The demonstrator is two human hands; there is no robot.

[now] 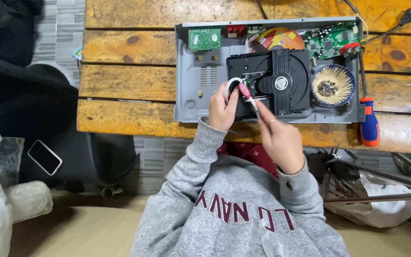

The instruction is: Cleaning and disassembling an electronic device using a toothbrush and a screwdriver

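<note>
Grey sleeves [224, 190] lead up to the disc drive [274, 83]. Left hand [222, 110] grips a white tape roll [231, 85] at its front-left corner; right hand [281, 140] pinches a pen-like tool [248, 95] beside it.

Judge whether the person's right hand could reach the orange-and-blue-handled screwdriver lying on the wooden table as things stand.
Probably yes. The orange-and-blue-handled screwdriver lies in the open beside the grey metal chassis, with nothing between it and the right hand. That hand already pinches a small tool, though.
</note>
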